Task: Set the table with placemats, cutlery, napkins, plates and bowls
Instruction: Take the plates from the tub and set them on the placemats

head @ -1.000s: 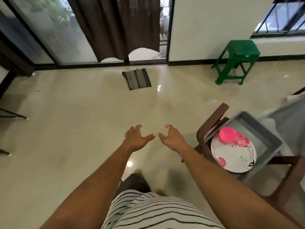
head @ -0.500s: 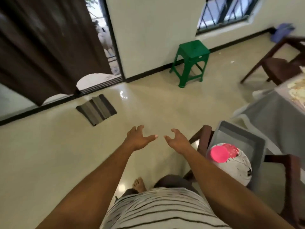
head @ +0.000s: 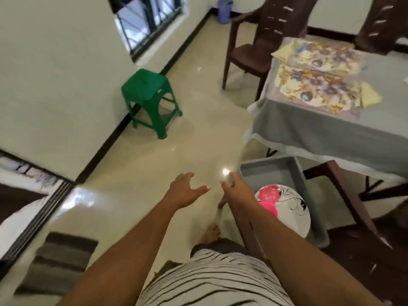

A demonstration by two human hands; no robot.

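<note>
My left hand (head: 186,191) and my right hand (head: 237,191) are stretched out in front of me over the floor, fingers apart, holding nothing. Just right of my right hand a grey tray (head: 273,171) rests on a brown chair and holds a white plate (head: 291,215) with red flowers and a pink bowl (head: 269,207) on it. My right forearm covers part of the bowl. At the right stands the table under a grey cloth (head: 320,129), with floral placemats (head: 318,87) and yellow napkins (head: 371,97) laid on it.
A green plastic stool (head: 148,93) stands by the wall ahead on the left. A brown chair (head: 258,47) sits at the table's far side, another (head: 357,217) holds the tray. A striped doormat (head: 57,266) lies at bottom left by the sliding door.
The view has swung to the right: the table with placemats has come into sight and the doormat slid to the bottom left. Both hands stay outstretched and empty.
</note>
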